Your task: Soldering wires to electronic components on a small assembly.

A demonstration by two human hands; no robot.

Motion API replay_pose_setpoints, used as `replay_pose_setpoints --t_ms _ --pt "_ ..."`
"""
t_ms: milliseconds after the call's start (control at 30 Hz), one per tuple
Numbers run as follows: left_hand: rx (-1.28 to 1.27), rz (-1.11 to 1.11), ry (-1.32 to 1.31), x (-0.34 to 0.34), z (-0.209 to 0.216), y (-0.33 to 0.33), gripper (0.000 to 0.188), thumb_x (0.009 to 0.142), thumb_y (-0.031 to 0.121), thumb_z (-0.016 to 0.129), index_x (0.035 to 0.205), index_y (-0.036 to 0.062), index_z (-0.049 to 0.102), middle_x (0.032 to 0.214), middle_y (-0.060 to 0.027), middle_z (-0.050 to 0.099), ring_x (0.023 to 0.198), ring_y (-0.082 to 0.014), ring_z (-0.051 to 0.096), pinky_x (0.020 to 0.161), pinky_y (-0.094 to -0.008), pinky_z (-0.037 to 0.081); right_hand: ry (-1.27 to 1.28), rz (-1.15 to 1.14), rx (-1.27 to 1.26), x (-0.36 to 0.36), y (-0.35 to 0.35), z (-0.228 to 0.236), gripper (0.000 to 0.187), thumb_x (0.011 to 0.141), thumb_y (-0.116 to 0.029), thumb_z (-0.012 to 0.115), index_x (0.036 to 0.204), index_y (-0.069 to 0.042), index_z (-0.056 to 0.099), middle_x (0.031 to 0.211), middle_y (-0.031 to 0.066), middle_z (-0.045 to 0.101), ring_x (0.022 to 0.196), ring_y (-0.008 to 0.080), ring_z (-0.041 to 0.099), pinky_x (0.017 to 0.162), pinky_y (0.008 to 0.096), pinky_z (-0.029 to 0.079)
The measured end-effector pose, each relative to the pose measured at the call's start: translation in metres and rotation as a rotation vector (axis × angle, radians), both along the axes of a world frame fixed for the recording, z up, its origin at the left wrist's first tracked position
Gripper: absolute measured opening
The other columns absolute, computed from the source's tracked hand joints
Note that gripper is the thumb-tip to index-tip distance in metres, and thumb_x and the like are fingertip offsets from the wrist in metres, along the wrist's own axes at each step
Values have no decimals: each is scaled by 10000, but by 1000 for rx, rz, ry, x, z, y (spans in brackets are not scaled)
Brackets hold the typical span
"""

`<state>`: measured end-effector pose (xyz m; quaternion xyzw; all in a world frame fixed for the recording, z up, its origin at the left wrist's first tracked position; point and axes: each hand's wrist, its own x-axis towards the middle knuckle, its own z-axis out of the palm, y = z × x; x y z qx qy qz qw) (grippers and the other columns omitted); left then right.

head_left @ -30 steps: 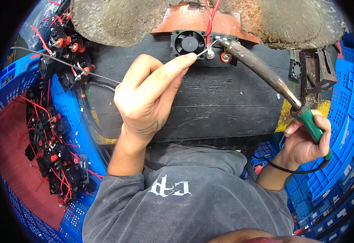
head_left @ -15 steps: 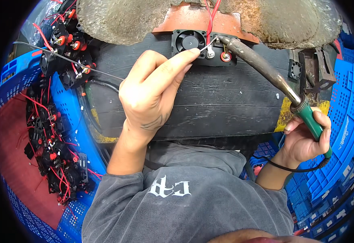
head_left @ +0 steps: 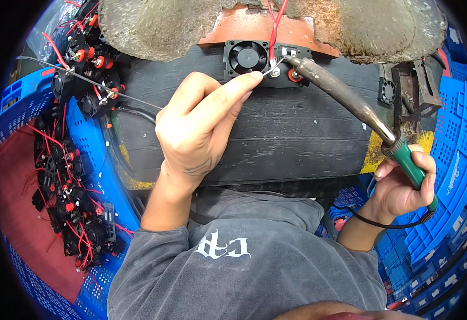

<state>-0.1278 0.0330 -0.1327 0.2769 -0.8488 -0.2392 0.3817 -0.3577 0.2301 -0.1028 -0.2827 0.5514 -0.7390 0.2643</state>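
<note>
My left hand (head_left: 199,120) pinches a thin grey solder wire (head_left: 132,97) between thumb and forefinger. The wire's short end reaches past the fingertips to the tip of a soldering iron (head_left: 345,96). My right hand (head_left: 404,184) is wrapped round the iron's green handle (head_left: 412,165). Under the tip lies a black panel (head_left: 282,80) with a small cooling fan (head_left: 247,57) at its left. The panel carries a metal terminal, a red-ringed terminal (head_left: 295,75) and small white-and-metal contacts (head_left: 288,52). Two red wires (head_left: 272,32) run up from it.
The panel lies on a dark, worn bench top (head_left: 292,122), against an orange-brown sheet (head_left: 244,26). Several similar fan assemblies with red wires fill a blue crate (head_left: 103,178) at left. A metal bracket (head_left: 423,90) and another small fan (head_left: 388,91) sit at right, beside blue crates (head_left: 457,122).
The iron's tip and the solder end have shifted slightly down and left, so the white contacts now show. The panel with its fan has moved slightly left. Both hands keep their hold.
</note>
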Motion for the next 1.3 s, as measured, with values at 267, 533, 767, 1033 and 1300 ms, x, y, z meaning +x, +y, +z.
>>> replay_pose_setpoints --t_ms 267,533,767,1033,1300 --pt "12 5 -11 0 2 2 338 706 -34 757 1024 77 753 659 -30 512 532 -119 505 474 -252 414 17 11 7 -3 0 3 502 964 -417 378 1030 27 603 836 211 562 482 250 559 427 312 472" --pt "-8 22 5 4 2 1 347 697 -49 759 1025 62 751 665 -32 518 538 -116 501 474 -246 410 86 151 -37 -15 -6 8 492 964 -379 361 1067 30 615 907 234 601 497 238 570 418 271 470" --pt "-14 59 22 3 6 3 359 698 -59 761 1036 61 749 668 -34 513 563 -121 498 489 -244 409 -5 82 -44 -17 2 8 496 972 -387 356 1067 29 610 864 229 588 490 242 565 426 296 478" --pt "35 90 35 1 6 8 334 707 -107 716 1007 40 732 742 -53 568 613 -128 534 503 -242 429 -38 -17 -38 -10 9 -5 485 961 -394 379 1064 9 628 909 238 627 488 246 573 392 284 461" --pt "50 50 11 -2 0 9 305 713 -110 716 989 19 722 861 -68 574 643 -125 544 532 -239 438 -124 -174 -1 0 8 -9 484 957 -414 394 1063 -14 646 886 237 674 469 244 577 373 276 436"
